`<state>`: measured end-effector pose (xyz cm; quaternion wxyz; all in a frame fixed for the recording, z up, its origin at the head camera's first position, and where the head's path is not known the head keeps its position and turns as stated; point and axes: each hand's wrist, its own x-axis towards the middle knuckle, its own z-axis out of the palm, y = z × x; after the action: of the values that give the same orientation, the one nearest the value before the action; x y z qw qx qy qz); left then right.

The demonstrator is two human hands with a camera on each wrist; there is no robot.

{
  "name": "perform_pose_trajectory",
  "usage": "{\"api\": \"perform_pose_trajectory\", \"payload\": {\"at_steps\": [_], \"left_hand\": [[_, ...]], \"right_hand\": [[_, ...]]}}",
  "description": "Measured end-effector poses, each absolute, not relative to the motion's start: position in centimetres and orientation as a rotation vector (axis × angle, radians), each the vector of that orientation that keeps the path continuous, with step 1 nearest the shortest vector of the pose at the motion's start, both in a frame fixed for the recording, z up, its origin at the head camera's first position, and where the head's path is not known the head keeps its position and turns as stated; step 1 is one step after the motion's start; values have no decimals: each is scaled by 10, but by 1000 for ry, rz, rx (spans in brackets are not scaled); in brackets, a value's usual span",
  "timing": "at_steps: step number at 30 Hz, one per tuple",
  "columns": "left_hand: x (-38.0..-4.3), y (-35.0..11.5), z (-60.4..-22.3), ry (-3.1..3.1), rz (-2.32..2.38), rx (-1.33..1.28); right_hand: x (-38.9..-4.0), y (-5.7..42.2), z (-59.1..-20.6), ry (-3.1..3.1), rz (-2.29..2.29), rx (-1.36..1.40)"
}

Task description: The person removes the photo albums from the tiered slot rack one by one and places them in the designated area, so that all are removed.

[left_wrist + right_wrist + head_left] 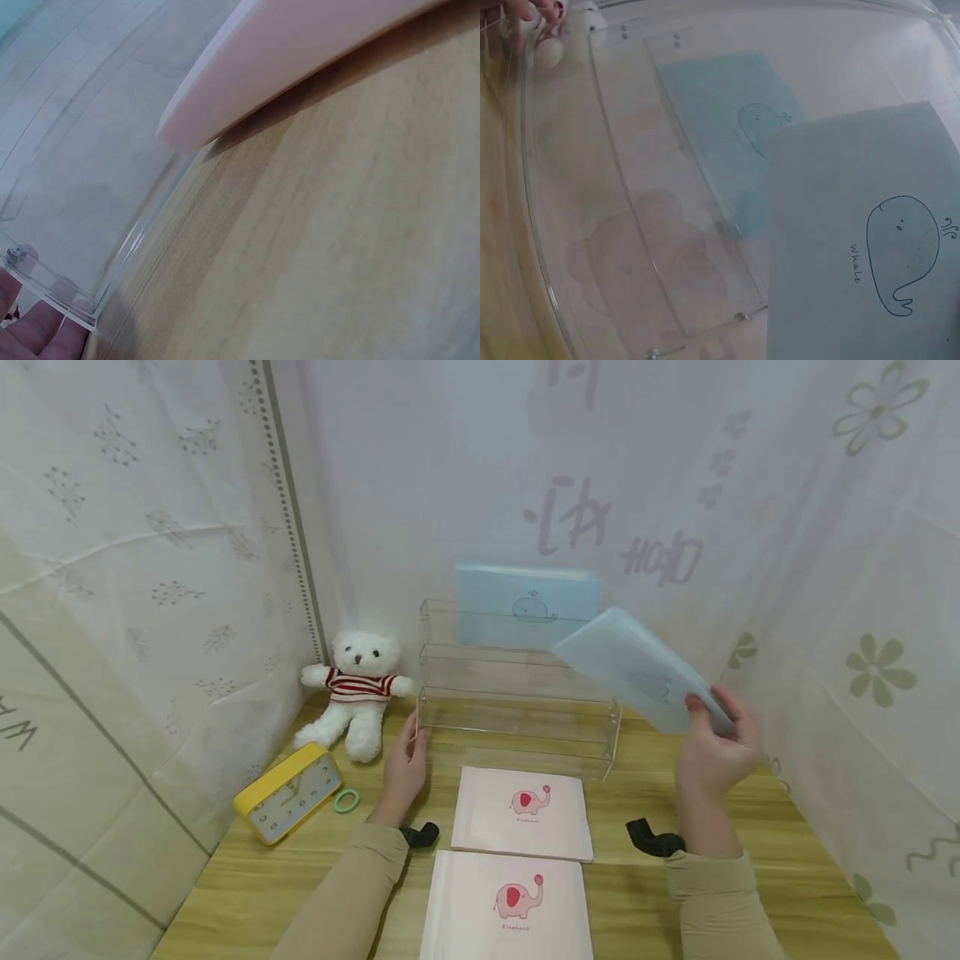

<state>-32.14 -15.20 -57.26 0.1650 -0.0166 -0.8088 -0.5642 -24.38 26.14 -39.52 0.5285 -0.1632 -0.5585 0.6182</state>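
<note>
A light blue notebook [630, 664] with a whale drawing is pinched in my right hand [716, 752], tilted and raised at the right of a clear tiered rack [517, 714]. The right wrist view shows its whale cover [855, 247] in front of the rack. My left hand [405, 768] holds the rack's lower left side edge; its fingers [37, 330] show at the corner in the left wrist view. Another blue whale notebook [487, 610] stands upright on the rack's top back tier. Two pink elephant notebooks, one nearer [465, 910] and one farther [480, 810], lie before the rack.
A white teddy bear [360, 685] in a striped sweater sits left of the rack. Near it are a yellow clock [288, 789] and a green ring [347, 801] on the wooden table [660, 910]. Printed curtains [420, 485] hang behind and at both sides.
</note>
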Motion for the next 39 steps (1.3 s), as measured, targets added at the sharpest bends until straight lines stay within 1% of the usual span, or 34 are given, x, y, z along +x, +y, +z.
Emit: {"api": "perform_pose_trajectory", "payload": {"at_steps": [5, 12, 18, 25, 31, 39], "left_hand": [[-321, -153, -571, -2306, -1607, -46], [-320, -151, -570, -2310, -1623, -64], [-318, -153, -569, -2301, -1620, -69], [-320, -152, -570, -2327, -1600, -65], [-319, -153, -567, -2319, -1617, -52], [-319, -152, -568, -2325, -1623, -62]], "right_hand": [[-236, 270, -407, -1118, 1584, -487], [-222, 279, -407, -837, 1783, -461], [-224, 286, -412, -719, 1841, -419], [-225, 307, -410, -640, 1861, -503], [-228, 325, -423, -585, 1946, -615], [-244, 342, -458, -692, 2043, -755]]}}
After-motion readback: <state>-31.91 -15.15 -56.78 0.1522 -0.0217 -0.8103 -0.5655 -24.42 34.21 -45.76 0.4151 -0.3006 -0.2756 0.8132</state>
